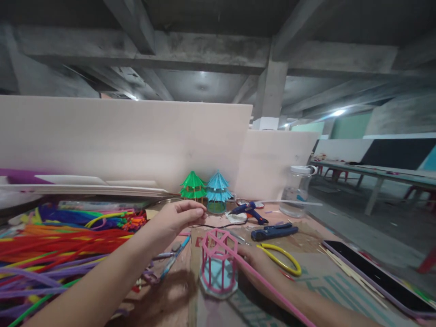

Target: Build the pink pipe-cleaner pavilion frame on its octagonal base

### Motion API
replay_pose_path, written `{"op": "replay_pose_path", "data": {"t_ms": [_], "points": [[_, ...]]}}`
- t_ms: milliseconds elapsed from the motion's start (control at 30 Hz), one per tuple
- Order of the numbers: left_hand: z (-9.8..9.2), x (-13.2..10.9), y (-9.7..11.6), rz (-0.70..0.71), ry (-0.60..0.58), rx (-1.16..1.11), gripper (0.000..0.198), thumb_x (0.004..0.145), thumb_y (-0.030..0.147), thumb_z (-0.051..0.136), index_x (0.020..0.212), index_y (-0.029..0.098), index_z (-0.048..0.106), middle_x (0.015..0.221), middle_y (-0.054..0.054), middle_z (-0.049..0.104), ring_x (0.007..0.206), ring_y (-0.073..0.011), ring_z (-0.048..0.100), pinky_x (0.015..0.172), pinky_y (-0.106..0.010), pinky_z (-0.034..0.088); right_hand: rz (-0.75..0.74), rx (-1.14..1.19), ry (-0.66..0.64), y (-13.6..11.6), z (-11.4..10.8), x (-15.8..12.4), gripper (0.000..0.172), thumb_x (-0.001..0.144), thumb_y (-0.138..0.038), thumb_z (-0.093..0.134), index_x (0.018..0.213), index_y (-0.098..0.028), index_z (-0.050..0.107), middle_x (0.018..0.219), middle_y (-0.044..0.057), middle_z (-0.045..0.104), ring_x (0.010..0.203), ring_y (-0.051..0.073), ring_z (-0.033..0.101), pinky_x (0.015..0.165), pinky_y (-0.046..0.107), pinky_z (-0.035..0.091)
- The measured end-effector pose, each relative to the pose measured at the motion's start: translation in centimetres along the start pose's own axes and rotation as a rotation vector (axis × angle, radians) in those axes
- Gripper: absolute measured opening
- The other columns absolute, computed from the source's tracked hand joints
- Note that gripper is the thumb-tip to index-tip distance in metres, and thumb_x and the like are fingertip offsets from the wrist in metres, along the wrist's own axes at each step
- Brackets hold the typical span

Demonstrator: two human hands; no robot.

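A pink pipe-cleaner frame with upright posts and a crossed top stands on a pale blue base, low in the middle of the head view. From its top a long pink strip runs down to the right. My right hand is at the frame's right side, its fingers mostly hidden behind the frame and strip. My left hand is raised behind and left of the frame, thumb and fingertips pressed together; anything between them is too small to make out. Two small pagodas, green and blue, stand beyond.
Colourful pipe cleaners cover the left side. A glue gun, blue pliers and yellow-handled scissors lie right of centre. Farther right are a clear bottle, thin sticks and a phone. A white panel stands behind.
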State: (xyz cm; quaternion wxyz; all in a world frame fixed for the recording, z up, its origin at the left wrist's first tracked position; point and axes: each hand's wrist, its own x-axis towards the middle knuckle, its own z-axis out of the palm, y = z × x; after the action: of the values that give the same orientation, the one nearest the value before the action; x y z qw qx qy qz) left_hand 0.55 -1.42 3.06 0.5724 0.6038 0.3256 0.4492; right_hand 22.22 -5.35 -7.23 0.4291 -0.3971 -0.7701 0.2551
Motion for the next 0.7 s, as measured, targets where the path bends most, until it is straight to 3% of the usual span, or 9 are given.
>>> {"op": "replay_pose_path", "data": {"t_ms": [200, 533, 700], "points": [[-0.2, 0.0, 0.1, 0.039, 0.023, 0.081, 0.030, 0.049, 0.032, 0.085, 0.066, 0.016, 0.066, 0.061, 0.002, 0.063, 0.063, -0.0123, 0.056, 0.067, -0.025, 0.041, 0.004, -0.012, -0.040, -0.2, -0.3, 0.0, 0.039, 0.093, -0.046, 0.049, 0.111, -0.022, 0.073, 0.101, 0.004, 0.074, 0.096, 0.027, 0.066, 0.088, 0.036, 0.052], [-0.6, 0.1, -0.5, 0.151, -0.030, 0.236, 0.045, 0.057, 0.058, 0.079, 0.056, 0.017, 0.061, 0.058, 0.001, 0.060, 0.060, -0.0131, 0.053, 0.066, -0.026, 0.040, -0.022, 0.012, -0.050, 0.2, 0.0, 0.1, 0.041, 0.094, -0.049, 0.046, 0.105, -0.021, 0.074, 0.096, 0.003, 0.073, 0.093, 0.026, 0.064, 0.084, 0.036, 0.052], [-0.5, 0.1, -0.2, 0.086, -0.016, 0.159, 0.040, 0.050, 0.050, 0.086, 0.062, 0.017, 0.067, 0.062, 0.000, 0.065, 0.064, -0.0135, 0.057, 0.068, -0.026, 0.042, 0.027, -0.013, -0.038, 0.8, 0.1, 0.0, 0.038, 0.094, -0.048, 0.046, 0.103, -0.024, 0.074, 0.093, 0.002, 0.073, 0.092, 0.027, 0.065, 0.082, 0.037, 0.052]]}}
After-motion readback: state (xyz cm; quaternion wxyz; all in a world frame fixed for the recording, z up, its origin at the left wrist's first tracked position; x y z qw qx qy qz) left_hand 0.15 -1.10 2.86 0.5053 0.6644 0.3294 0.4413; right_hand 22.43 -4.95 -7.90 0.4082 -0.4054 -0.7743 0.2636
